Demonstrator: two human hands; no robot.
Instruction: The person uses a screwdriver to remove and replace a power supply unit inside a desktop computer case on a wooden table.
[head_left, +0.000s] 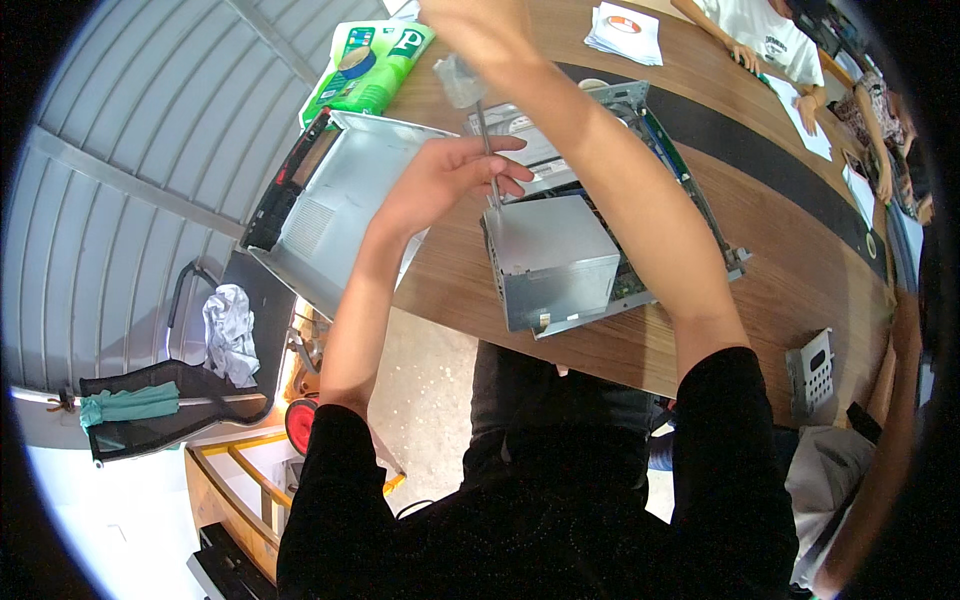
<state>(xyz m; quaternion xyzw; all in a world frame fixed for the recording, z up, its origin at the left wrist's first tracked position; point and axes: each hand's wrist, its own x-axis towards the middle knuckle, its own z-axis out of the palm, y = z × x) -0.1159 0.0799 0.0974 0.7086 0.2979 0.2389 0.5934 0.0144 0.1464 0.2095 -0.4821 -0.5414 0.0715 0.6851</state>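
My left hand (460, 170) has its fingers around the metal shaft of a screwdriver (485, 130), which has a clear handle and stands over the corner of a silver metal box (555, 250). The box sits in an opened computer case (680, 170) with a green board at its side. My right hand (485, 25) is high at the top edge, above and beyond the screwdriver's handle, partly out of view with its fingers hidden. A detached white-grey case panel (355, 165) lies to the left of my left hand.
Green package (360, 80) and paper sheets (622, 35) lie on the wooden table (760, 290). A perforated metal bracket (810, 370) is at the right. Other people (790, 40) sit along the right side with papers. A bag (130, 410) hangs at left.
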